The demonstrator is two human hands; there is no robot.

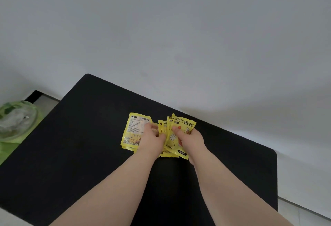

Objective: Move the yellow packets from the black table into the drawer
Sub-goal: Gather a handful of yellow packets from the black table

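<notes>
Filling the upper half and more of the view, a plain pale grey wall [179, 28] runs down to meet the far edge of the black table [71, 163], a matte dark top with rounded corners that sits at an angle and spans most of the lower view. Light tiled floor [304, 209] shows in a strip past the table's right corner and in a small patch off its far left edge. At the left, beside the table and lower than it, sits a green bag [16, 123] with crumpled clear plastic in it. The yellow packets [133, 134] lie on the table near its far edge, in two overlapping groups: a flat stack on the left with small printed text facing up, and a fanned bunch just right of it showing cartoon prints. The right hand [190, 140] grips the fanned bunch, thumb pressed on top and fingers curled beneath. The left hand [152, 138] rests its fingers on the flat stack; whether it pinches any packet I cannot tell. Both bare forearms reach in from the bottom edge.
</notes>
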